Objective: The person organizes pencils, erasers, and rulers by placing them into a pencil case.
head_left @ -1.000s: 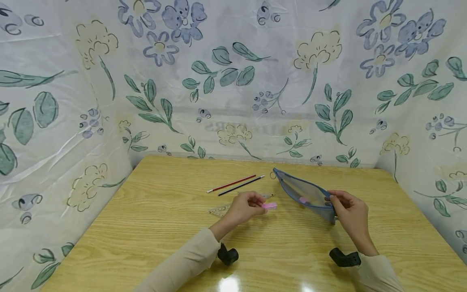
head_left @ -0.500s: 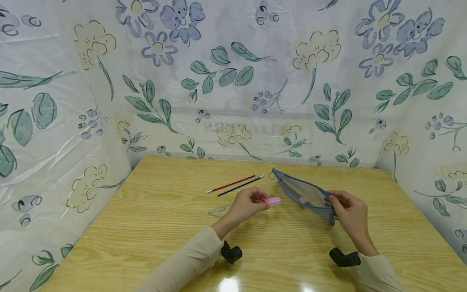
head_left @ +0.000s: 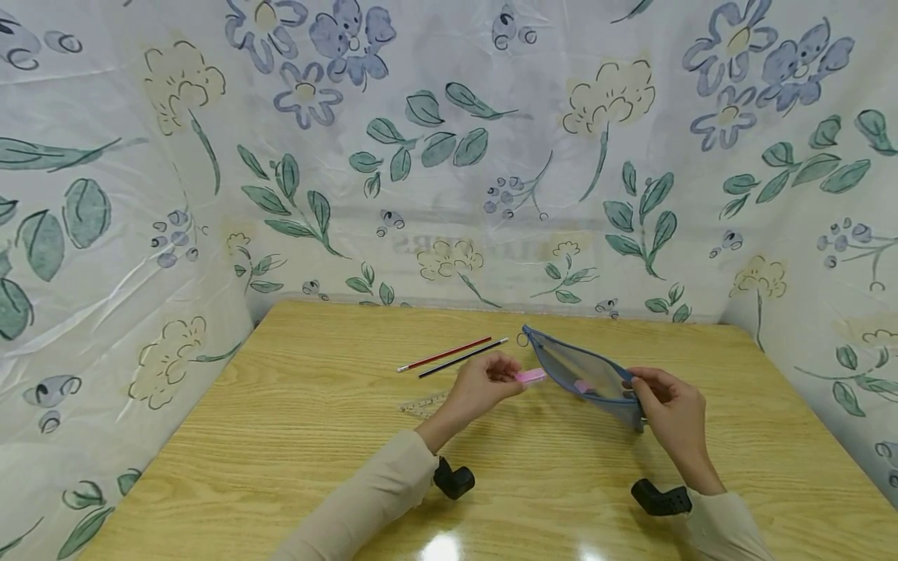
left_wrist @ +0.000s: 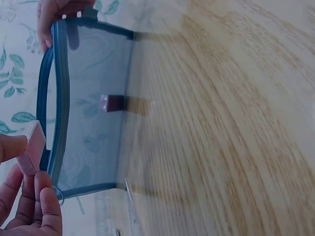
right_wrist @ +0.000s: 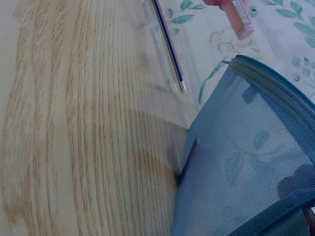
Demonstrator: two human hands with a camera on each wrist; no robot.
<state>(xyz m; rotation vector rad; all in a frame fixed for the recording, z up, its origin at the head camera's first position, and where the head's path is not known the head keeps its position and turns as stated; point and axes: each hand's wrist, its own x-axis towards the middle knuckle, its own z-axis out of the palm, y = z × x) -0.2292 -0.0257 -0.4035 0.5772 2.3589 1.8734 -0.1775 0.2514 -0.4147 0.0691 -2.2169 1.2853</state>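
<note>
My left hand (head_left: pixel 484 382) pinches a pink eraser (head_left: pixel 533 375) between thumb and fingers, at the left side of the pouch's opening. A blue mesh zip pouch (left_wrist: pixel 93 147) stands unzipped on the table, its mouth facing up. At the pouch's right end, my right hand (head_left: pixel 673 405) grips the top edge with thumb and fingers. A small pinkish block (left_wrist: pixel 113 103) shows through the mesh, lying at the bottom inside. In the right wrist view, the eraser (right_wrist: pixel 237 18) appears beyond the pouch's far corner, and most of the right hand is hidden.
A red pencil (head_left: pixel 445 354) and a dark blue pencil (head_left: pixel 463 358) lie side by side behind the left hand. A clear set square (head_left: pixel 421 405) is partly covered by that hand. A pale slim stick (right_wrist: pixel 160 49) lies alongside the pencils. Floral cloth (head_left: pixel 449 195) hangs behind the wooden table (head_left: pixel 281 452).
My left hand has moved right and slightly away from me, bringing the eraser up to the pouch's edge. The right hand and pouch have stayed almost still.
</note>
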